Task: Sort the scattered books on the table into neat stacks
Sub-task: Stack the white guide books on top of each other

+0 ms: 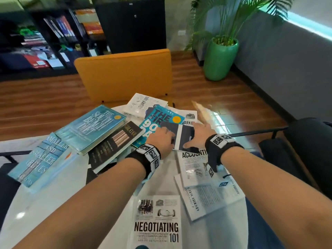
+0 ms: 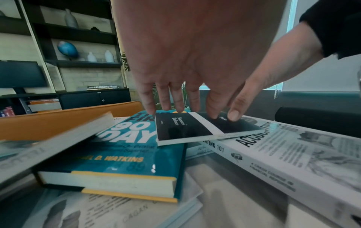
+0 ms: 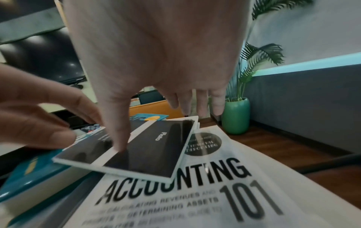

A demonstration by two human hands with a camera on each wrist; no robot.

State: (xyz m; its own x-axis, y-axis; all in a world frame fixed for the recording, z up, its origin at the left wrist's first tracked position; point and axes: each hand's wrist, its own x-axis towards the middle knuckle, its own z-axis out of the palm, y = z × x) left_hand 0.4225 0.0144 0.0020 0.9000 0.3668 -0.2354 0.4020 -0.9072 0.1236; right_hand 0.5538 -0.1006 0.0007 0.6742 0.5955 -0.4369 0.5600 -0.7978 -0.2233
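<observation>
Both hands are on one small dark paperback (image 1: 181, 136), the thin book with a white band across its cover and "Plato" printed on it. It is the topmost item of the muddle, lying across the teal hardback (image 1: 158, 123) titled "The First 90 Days" on its left side and across the white "Accounting 101" book (image 3: 175, 192) on its near right side. That bridging position is likely why it is taken first: the books under it cannot be squared until it is off.

The left hand (image 1: 162, 139) comes in from the paperback's left edge with fingers reaching down, their tips on the cover and far edge in the left wrist view; whether it truly grips is hard to tell. The right hand (image 1: 199, 133) lies over the paperback's right part, thumb pressed on the cover near the white band, the other fingers stretched beyond the far edge. Neither hand looks closed round it; both seem spread and pressing, as if to slide or lift it.

Left of the paperback lie a black book (image 1: 115, 142) and two pale blue ones, overlapping. Nearer than it, "Negotiating 101" (image 1: 157, 223) lies flat on the surface (image 1: 53, 203). No neat stack shows yet.
</observation>
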